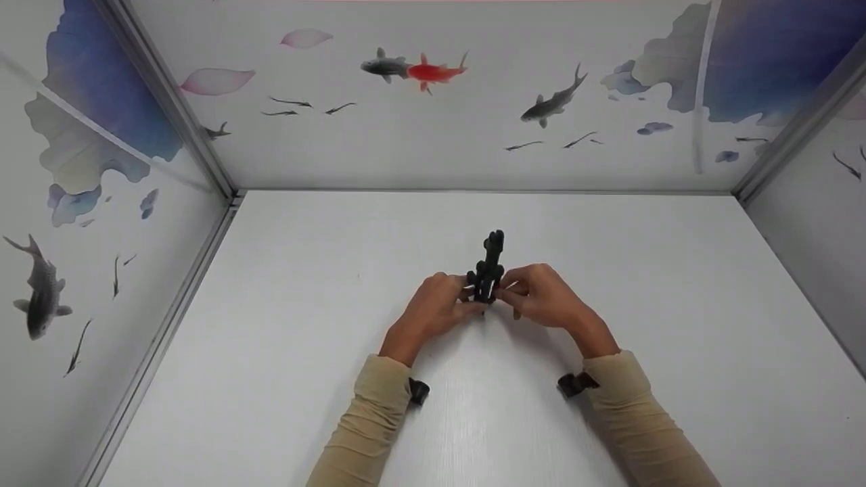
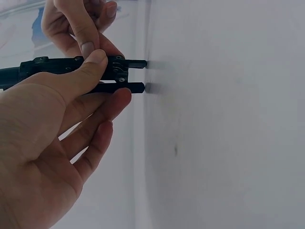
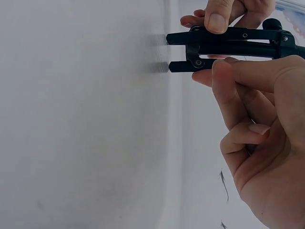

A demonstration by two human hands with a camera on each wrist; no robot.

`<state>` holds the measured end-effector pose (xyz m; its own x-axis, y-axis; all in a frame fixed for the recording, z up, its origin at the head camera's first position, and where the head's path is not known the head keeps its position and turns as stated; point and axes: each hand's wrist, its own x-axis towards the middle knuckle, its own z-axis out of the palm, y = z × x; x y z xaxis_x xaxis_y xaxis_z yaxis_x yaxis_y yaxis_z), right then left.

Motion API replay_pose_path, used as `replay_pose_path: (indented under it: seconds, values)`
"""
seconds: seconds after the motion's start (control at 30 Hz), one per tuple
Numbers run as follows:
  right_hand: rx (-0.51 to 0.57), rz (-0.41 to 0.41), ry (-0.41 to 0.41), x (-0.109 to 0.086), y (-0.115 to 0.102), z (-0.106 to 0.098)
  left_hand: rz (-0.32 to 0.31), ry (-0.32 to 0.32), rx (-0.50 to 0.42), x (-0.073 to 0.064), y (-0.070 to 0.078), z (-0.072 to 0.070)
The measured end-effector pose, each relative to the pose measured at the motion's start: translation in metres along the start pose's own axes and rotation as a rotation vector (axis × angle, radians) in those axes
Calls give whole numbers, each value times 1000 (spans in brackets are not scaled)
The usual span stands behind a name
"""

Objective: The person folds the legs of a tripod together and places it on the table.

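A small black tripod [image 1: 492, 253] stands upright on the white tabletop, its legs drawn close together and nearly parallel. My left hand [image 1: 436, 304] pinches it low down from the left; in the left wrist view the thumb [image 2: 90, 71] lies across the legs, with the fingers behind. From the other side, my right hand [image 1: 544, 297] pinches a leg between thumb and forefinger, as the right wrist view shows, its other fingers curled in. Two leg tips [image 3: 177, 39] touch or nearly touch the tabletop. The tripod's top is cut off in both wrist views.
The white table [image 1: 270, 406] is enclosed by a back wall [image 1: 440, 149] and side walls printed with fish and leaves. Metal rails [image 1: 162, 331] run along the left edge. A small black camera [image 1: 575, 384] sits at each sleeve cuff.
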<state>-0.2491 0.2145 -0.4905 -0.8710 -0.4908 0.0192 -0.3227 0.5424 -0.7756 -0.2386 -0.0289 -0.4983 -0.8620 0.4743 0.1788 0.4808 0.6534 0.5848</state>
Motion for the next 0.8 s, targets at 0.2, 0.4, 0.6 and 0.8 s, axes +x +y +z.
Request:
replay_pose_path:
  seconds: [0.2, 0.4, 0.6, 0.8]
  values:
    - [-123, -29, 10, -2, -7, -2, -11, -12, -12, 0, 0, 0]
    - [-206, -71, 12, -1, -7, -2, -44, -32, -37, -1, 1, -2]
    - [-211, -86, -12, -1, -5, -4, -119, -94, -87, -2, 4, -11]
    - [-229, -49, -56, 0, -4, -2, -137, 6, -120, -8, 15, -43]
